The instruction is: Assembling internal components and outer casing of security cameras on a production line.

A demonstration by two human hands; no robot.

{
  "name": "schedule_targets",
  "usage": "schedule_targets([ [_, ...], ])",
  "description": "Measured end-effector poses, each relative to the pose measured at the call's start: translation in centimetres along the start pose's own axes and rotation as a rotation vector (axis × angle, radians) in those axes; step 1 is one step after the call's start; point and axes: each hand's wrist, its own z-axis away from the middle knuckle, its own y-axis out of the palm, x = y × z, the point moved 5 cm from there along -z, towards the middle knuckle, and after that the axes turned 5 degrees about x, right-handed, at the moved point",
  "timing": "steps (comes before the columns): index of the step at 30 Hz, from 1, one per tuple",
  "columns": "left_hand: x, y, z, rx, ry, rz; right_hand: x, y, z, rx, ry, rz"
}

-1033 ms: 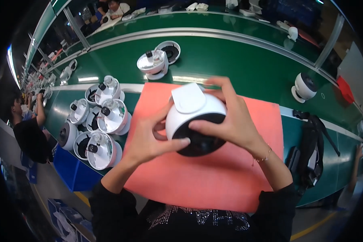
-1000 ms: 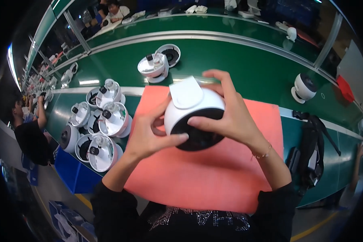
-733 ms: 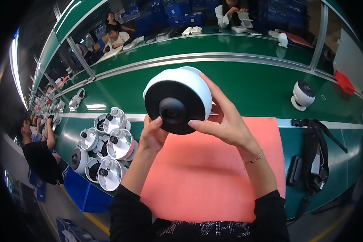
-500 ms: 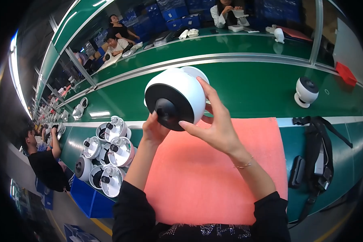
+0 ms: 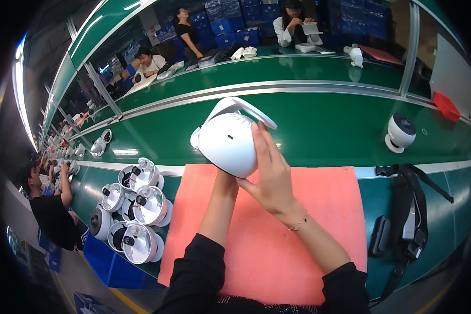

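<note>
Gripping the white dome camera (image 5: 226,140), right hand (image 5: 269,172) cups its side.

White dome camera (image 5: 227,140) over salmon-pink mat (image 5: 277,230); green bench (image 5: 319,118); silver-and-white units (image 5: 136,209) near left; red tray (image 5: 447,106) far right.

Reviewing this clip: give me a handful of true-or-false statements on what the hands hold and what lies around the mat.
1. Both hands hold a white dome-shaped camera housing up above the pink mat. True.
2. The right hand rests flat on the mat. False: it grips the housing's side.
3. A cluster of open white housings lies left of the mat. True.
4. The strapped black device lies on the mat. False: it lies on the green bench, right of the mat.
5. The left hand is mostly hidden under the housing. True.
</note>
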Motion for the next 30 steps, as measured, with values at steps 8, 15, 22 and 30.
schedule_targets([
  [8, -3.5, -0.4, -0.1, -0.224, 0.017, -0.031, -3.3, 2.4, 1.7, -0.064, 0.079, -0.224],
  [15, -7.0, 5.8, 1.0, -0.095, 0.375, -0.845, -4.8, 1.0, 1.7, -0.102, 0.157, -0.235],
  [22, -7.5, 7.1, 1.9, -0.062, 0.493, -0.842, -5.3, 0.2, 1.8, -0.033, 0.126, -0.224],
  [30, -4.2, 7.7, 1.3, 0.034, 0.134, -0.722, -6.5, -2.1, 1.9, -0.196, 0.239, -0.285],
])
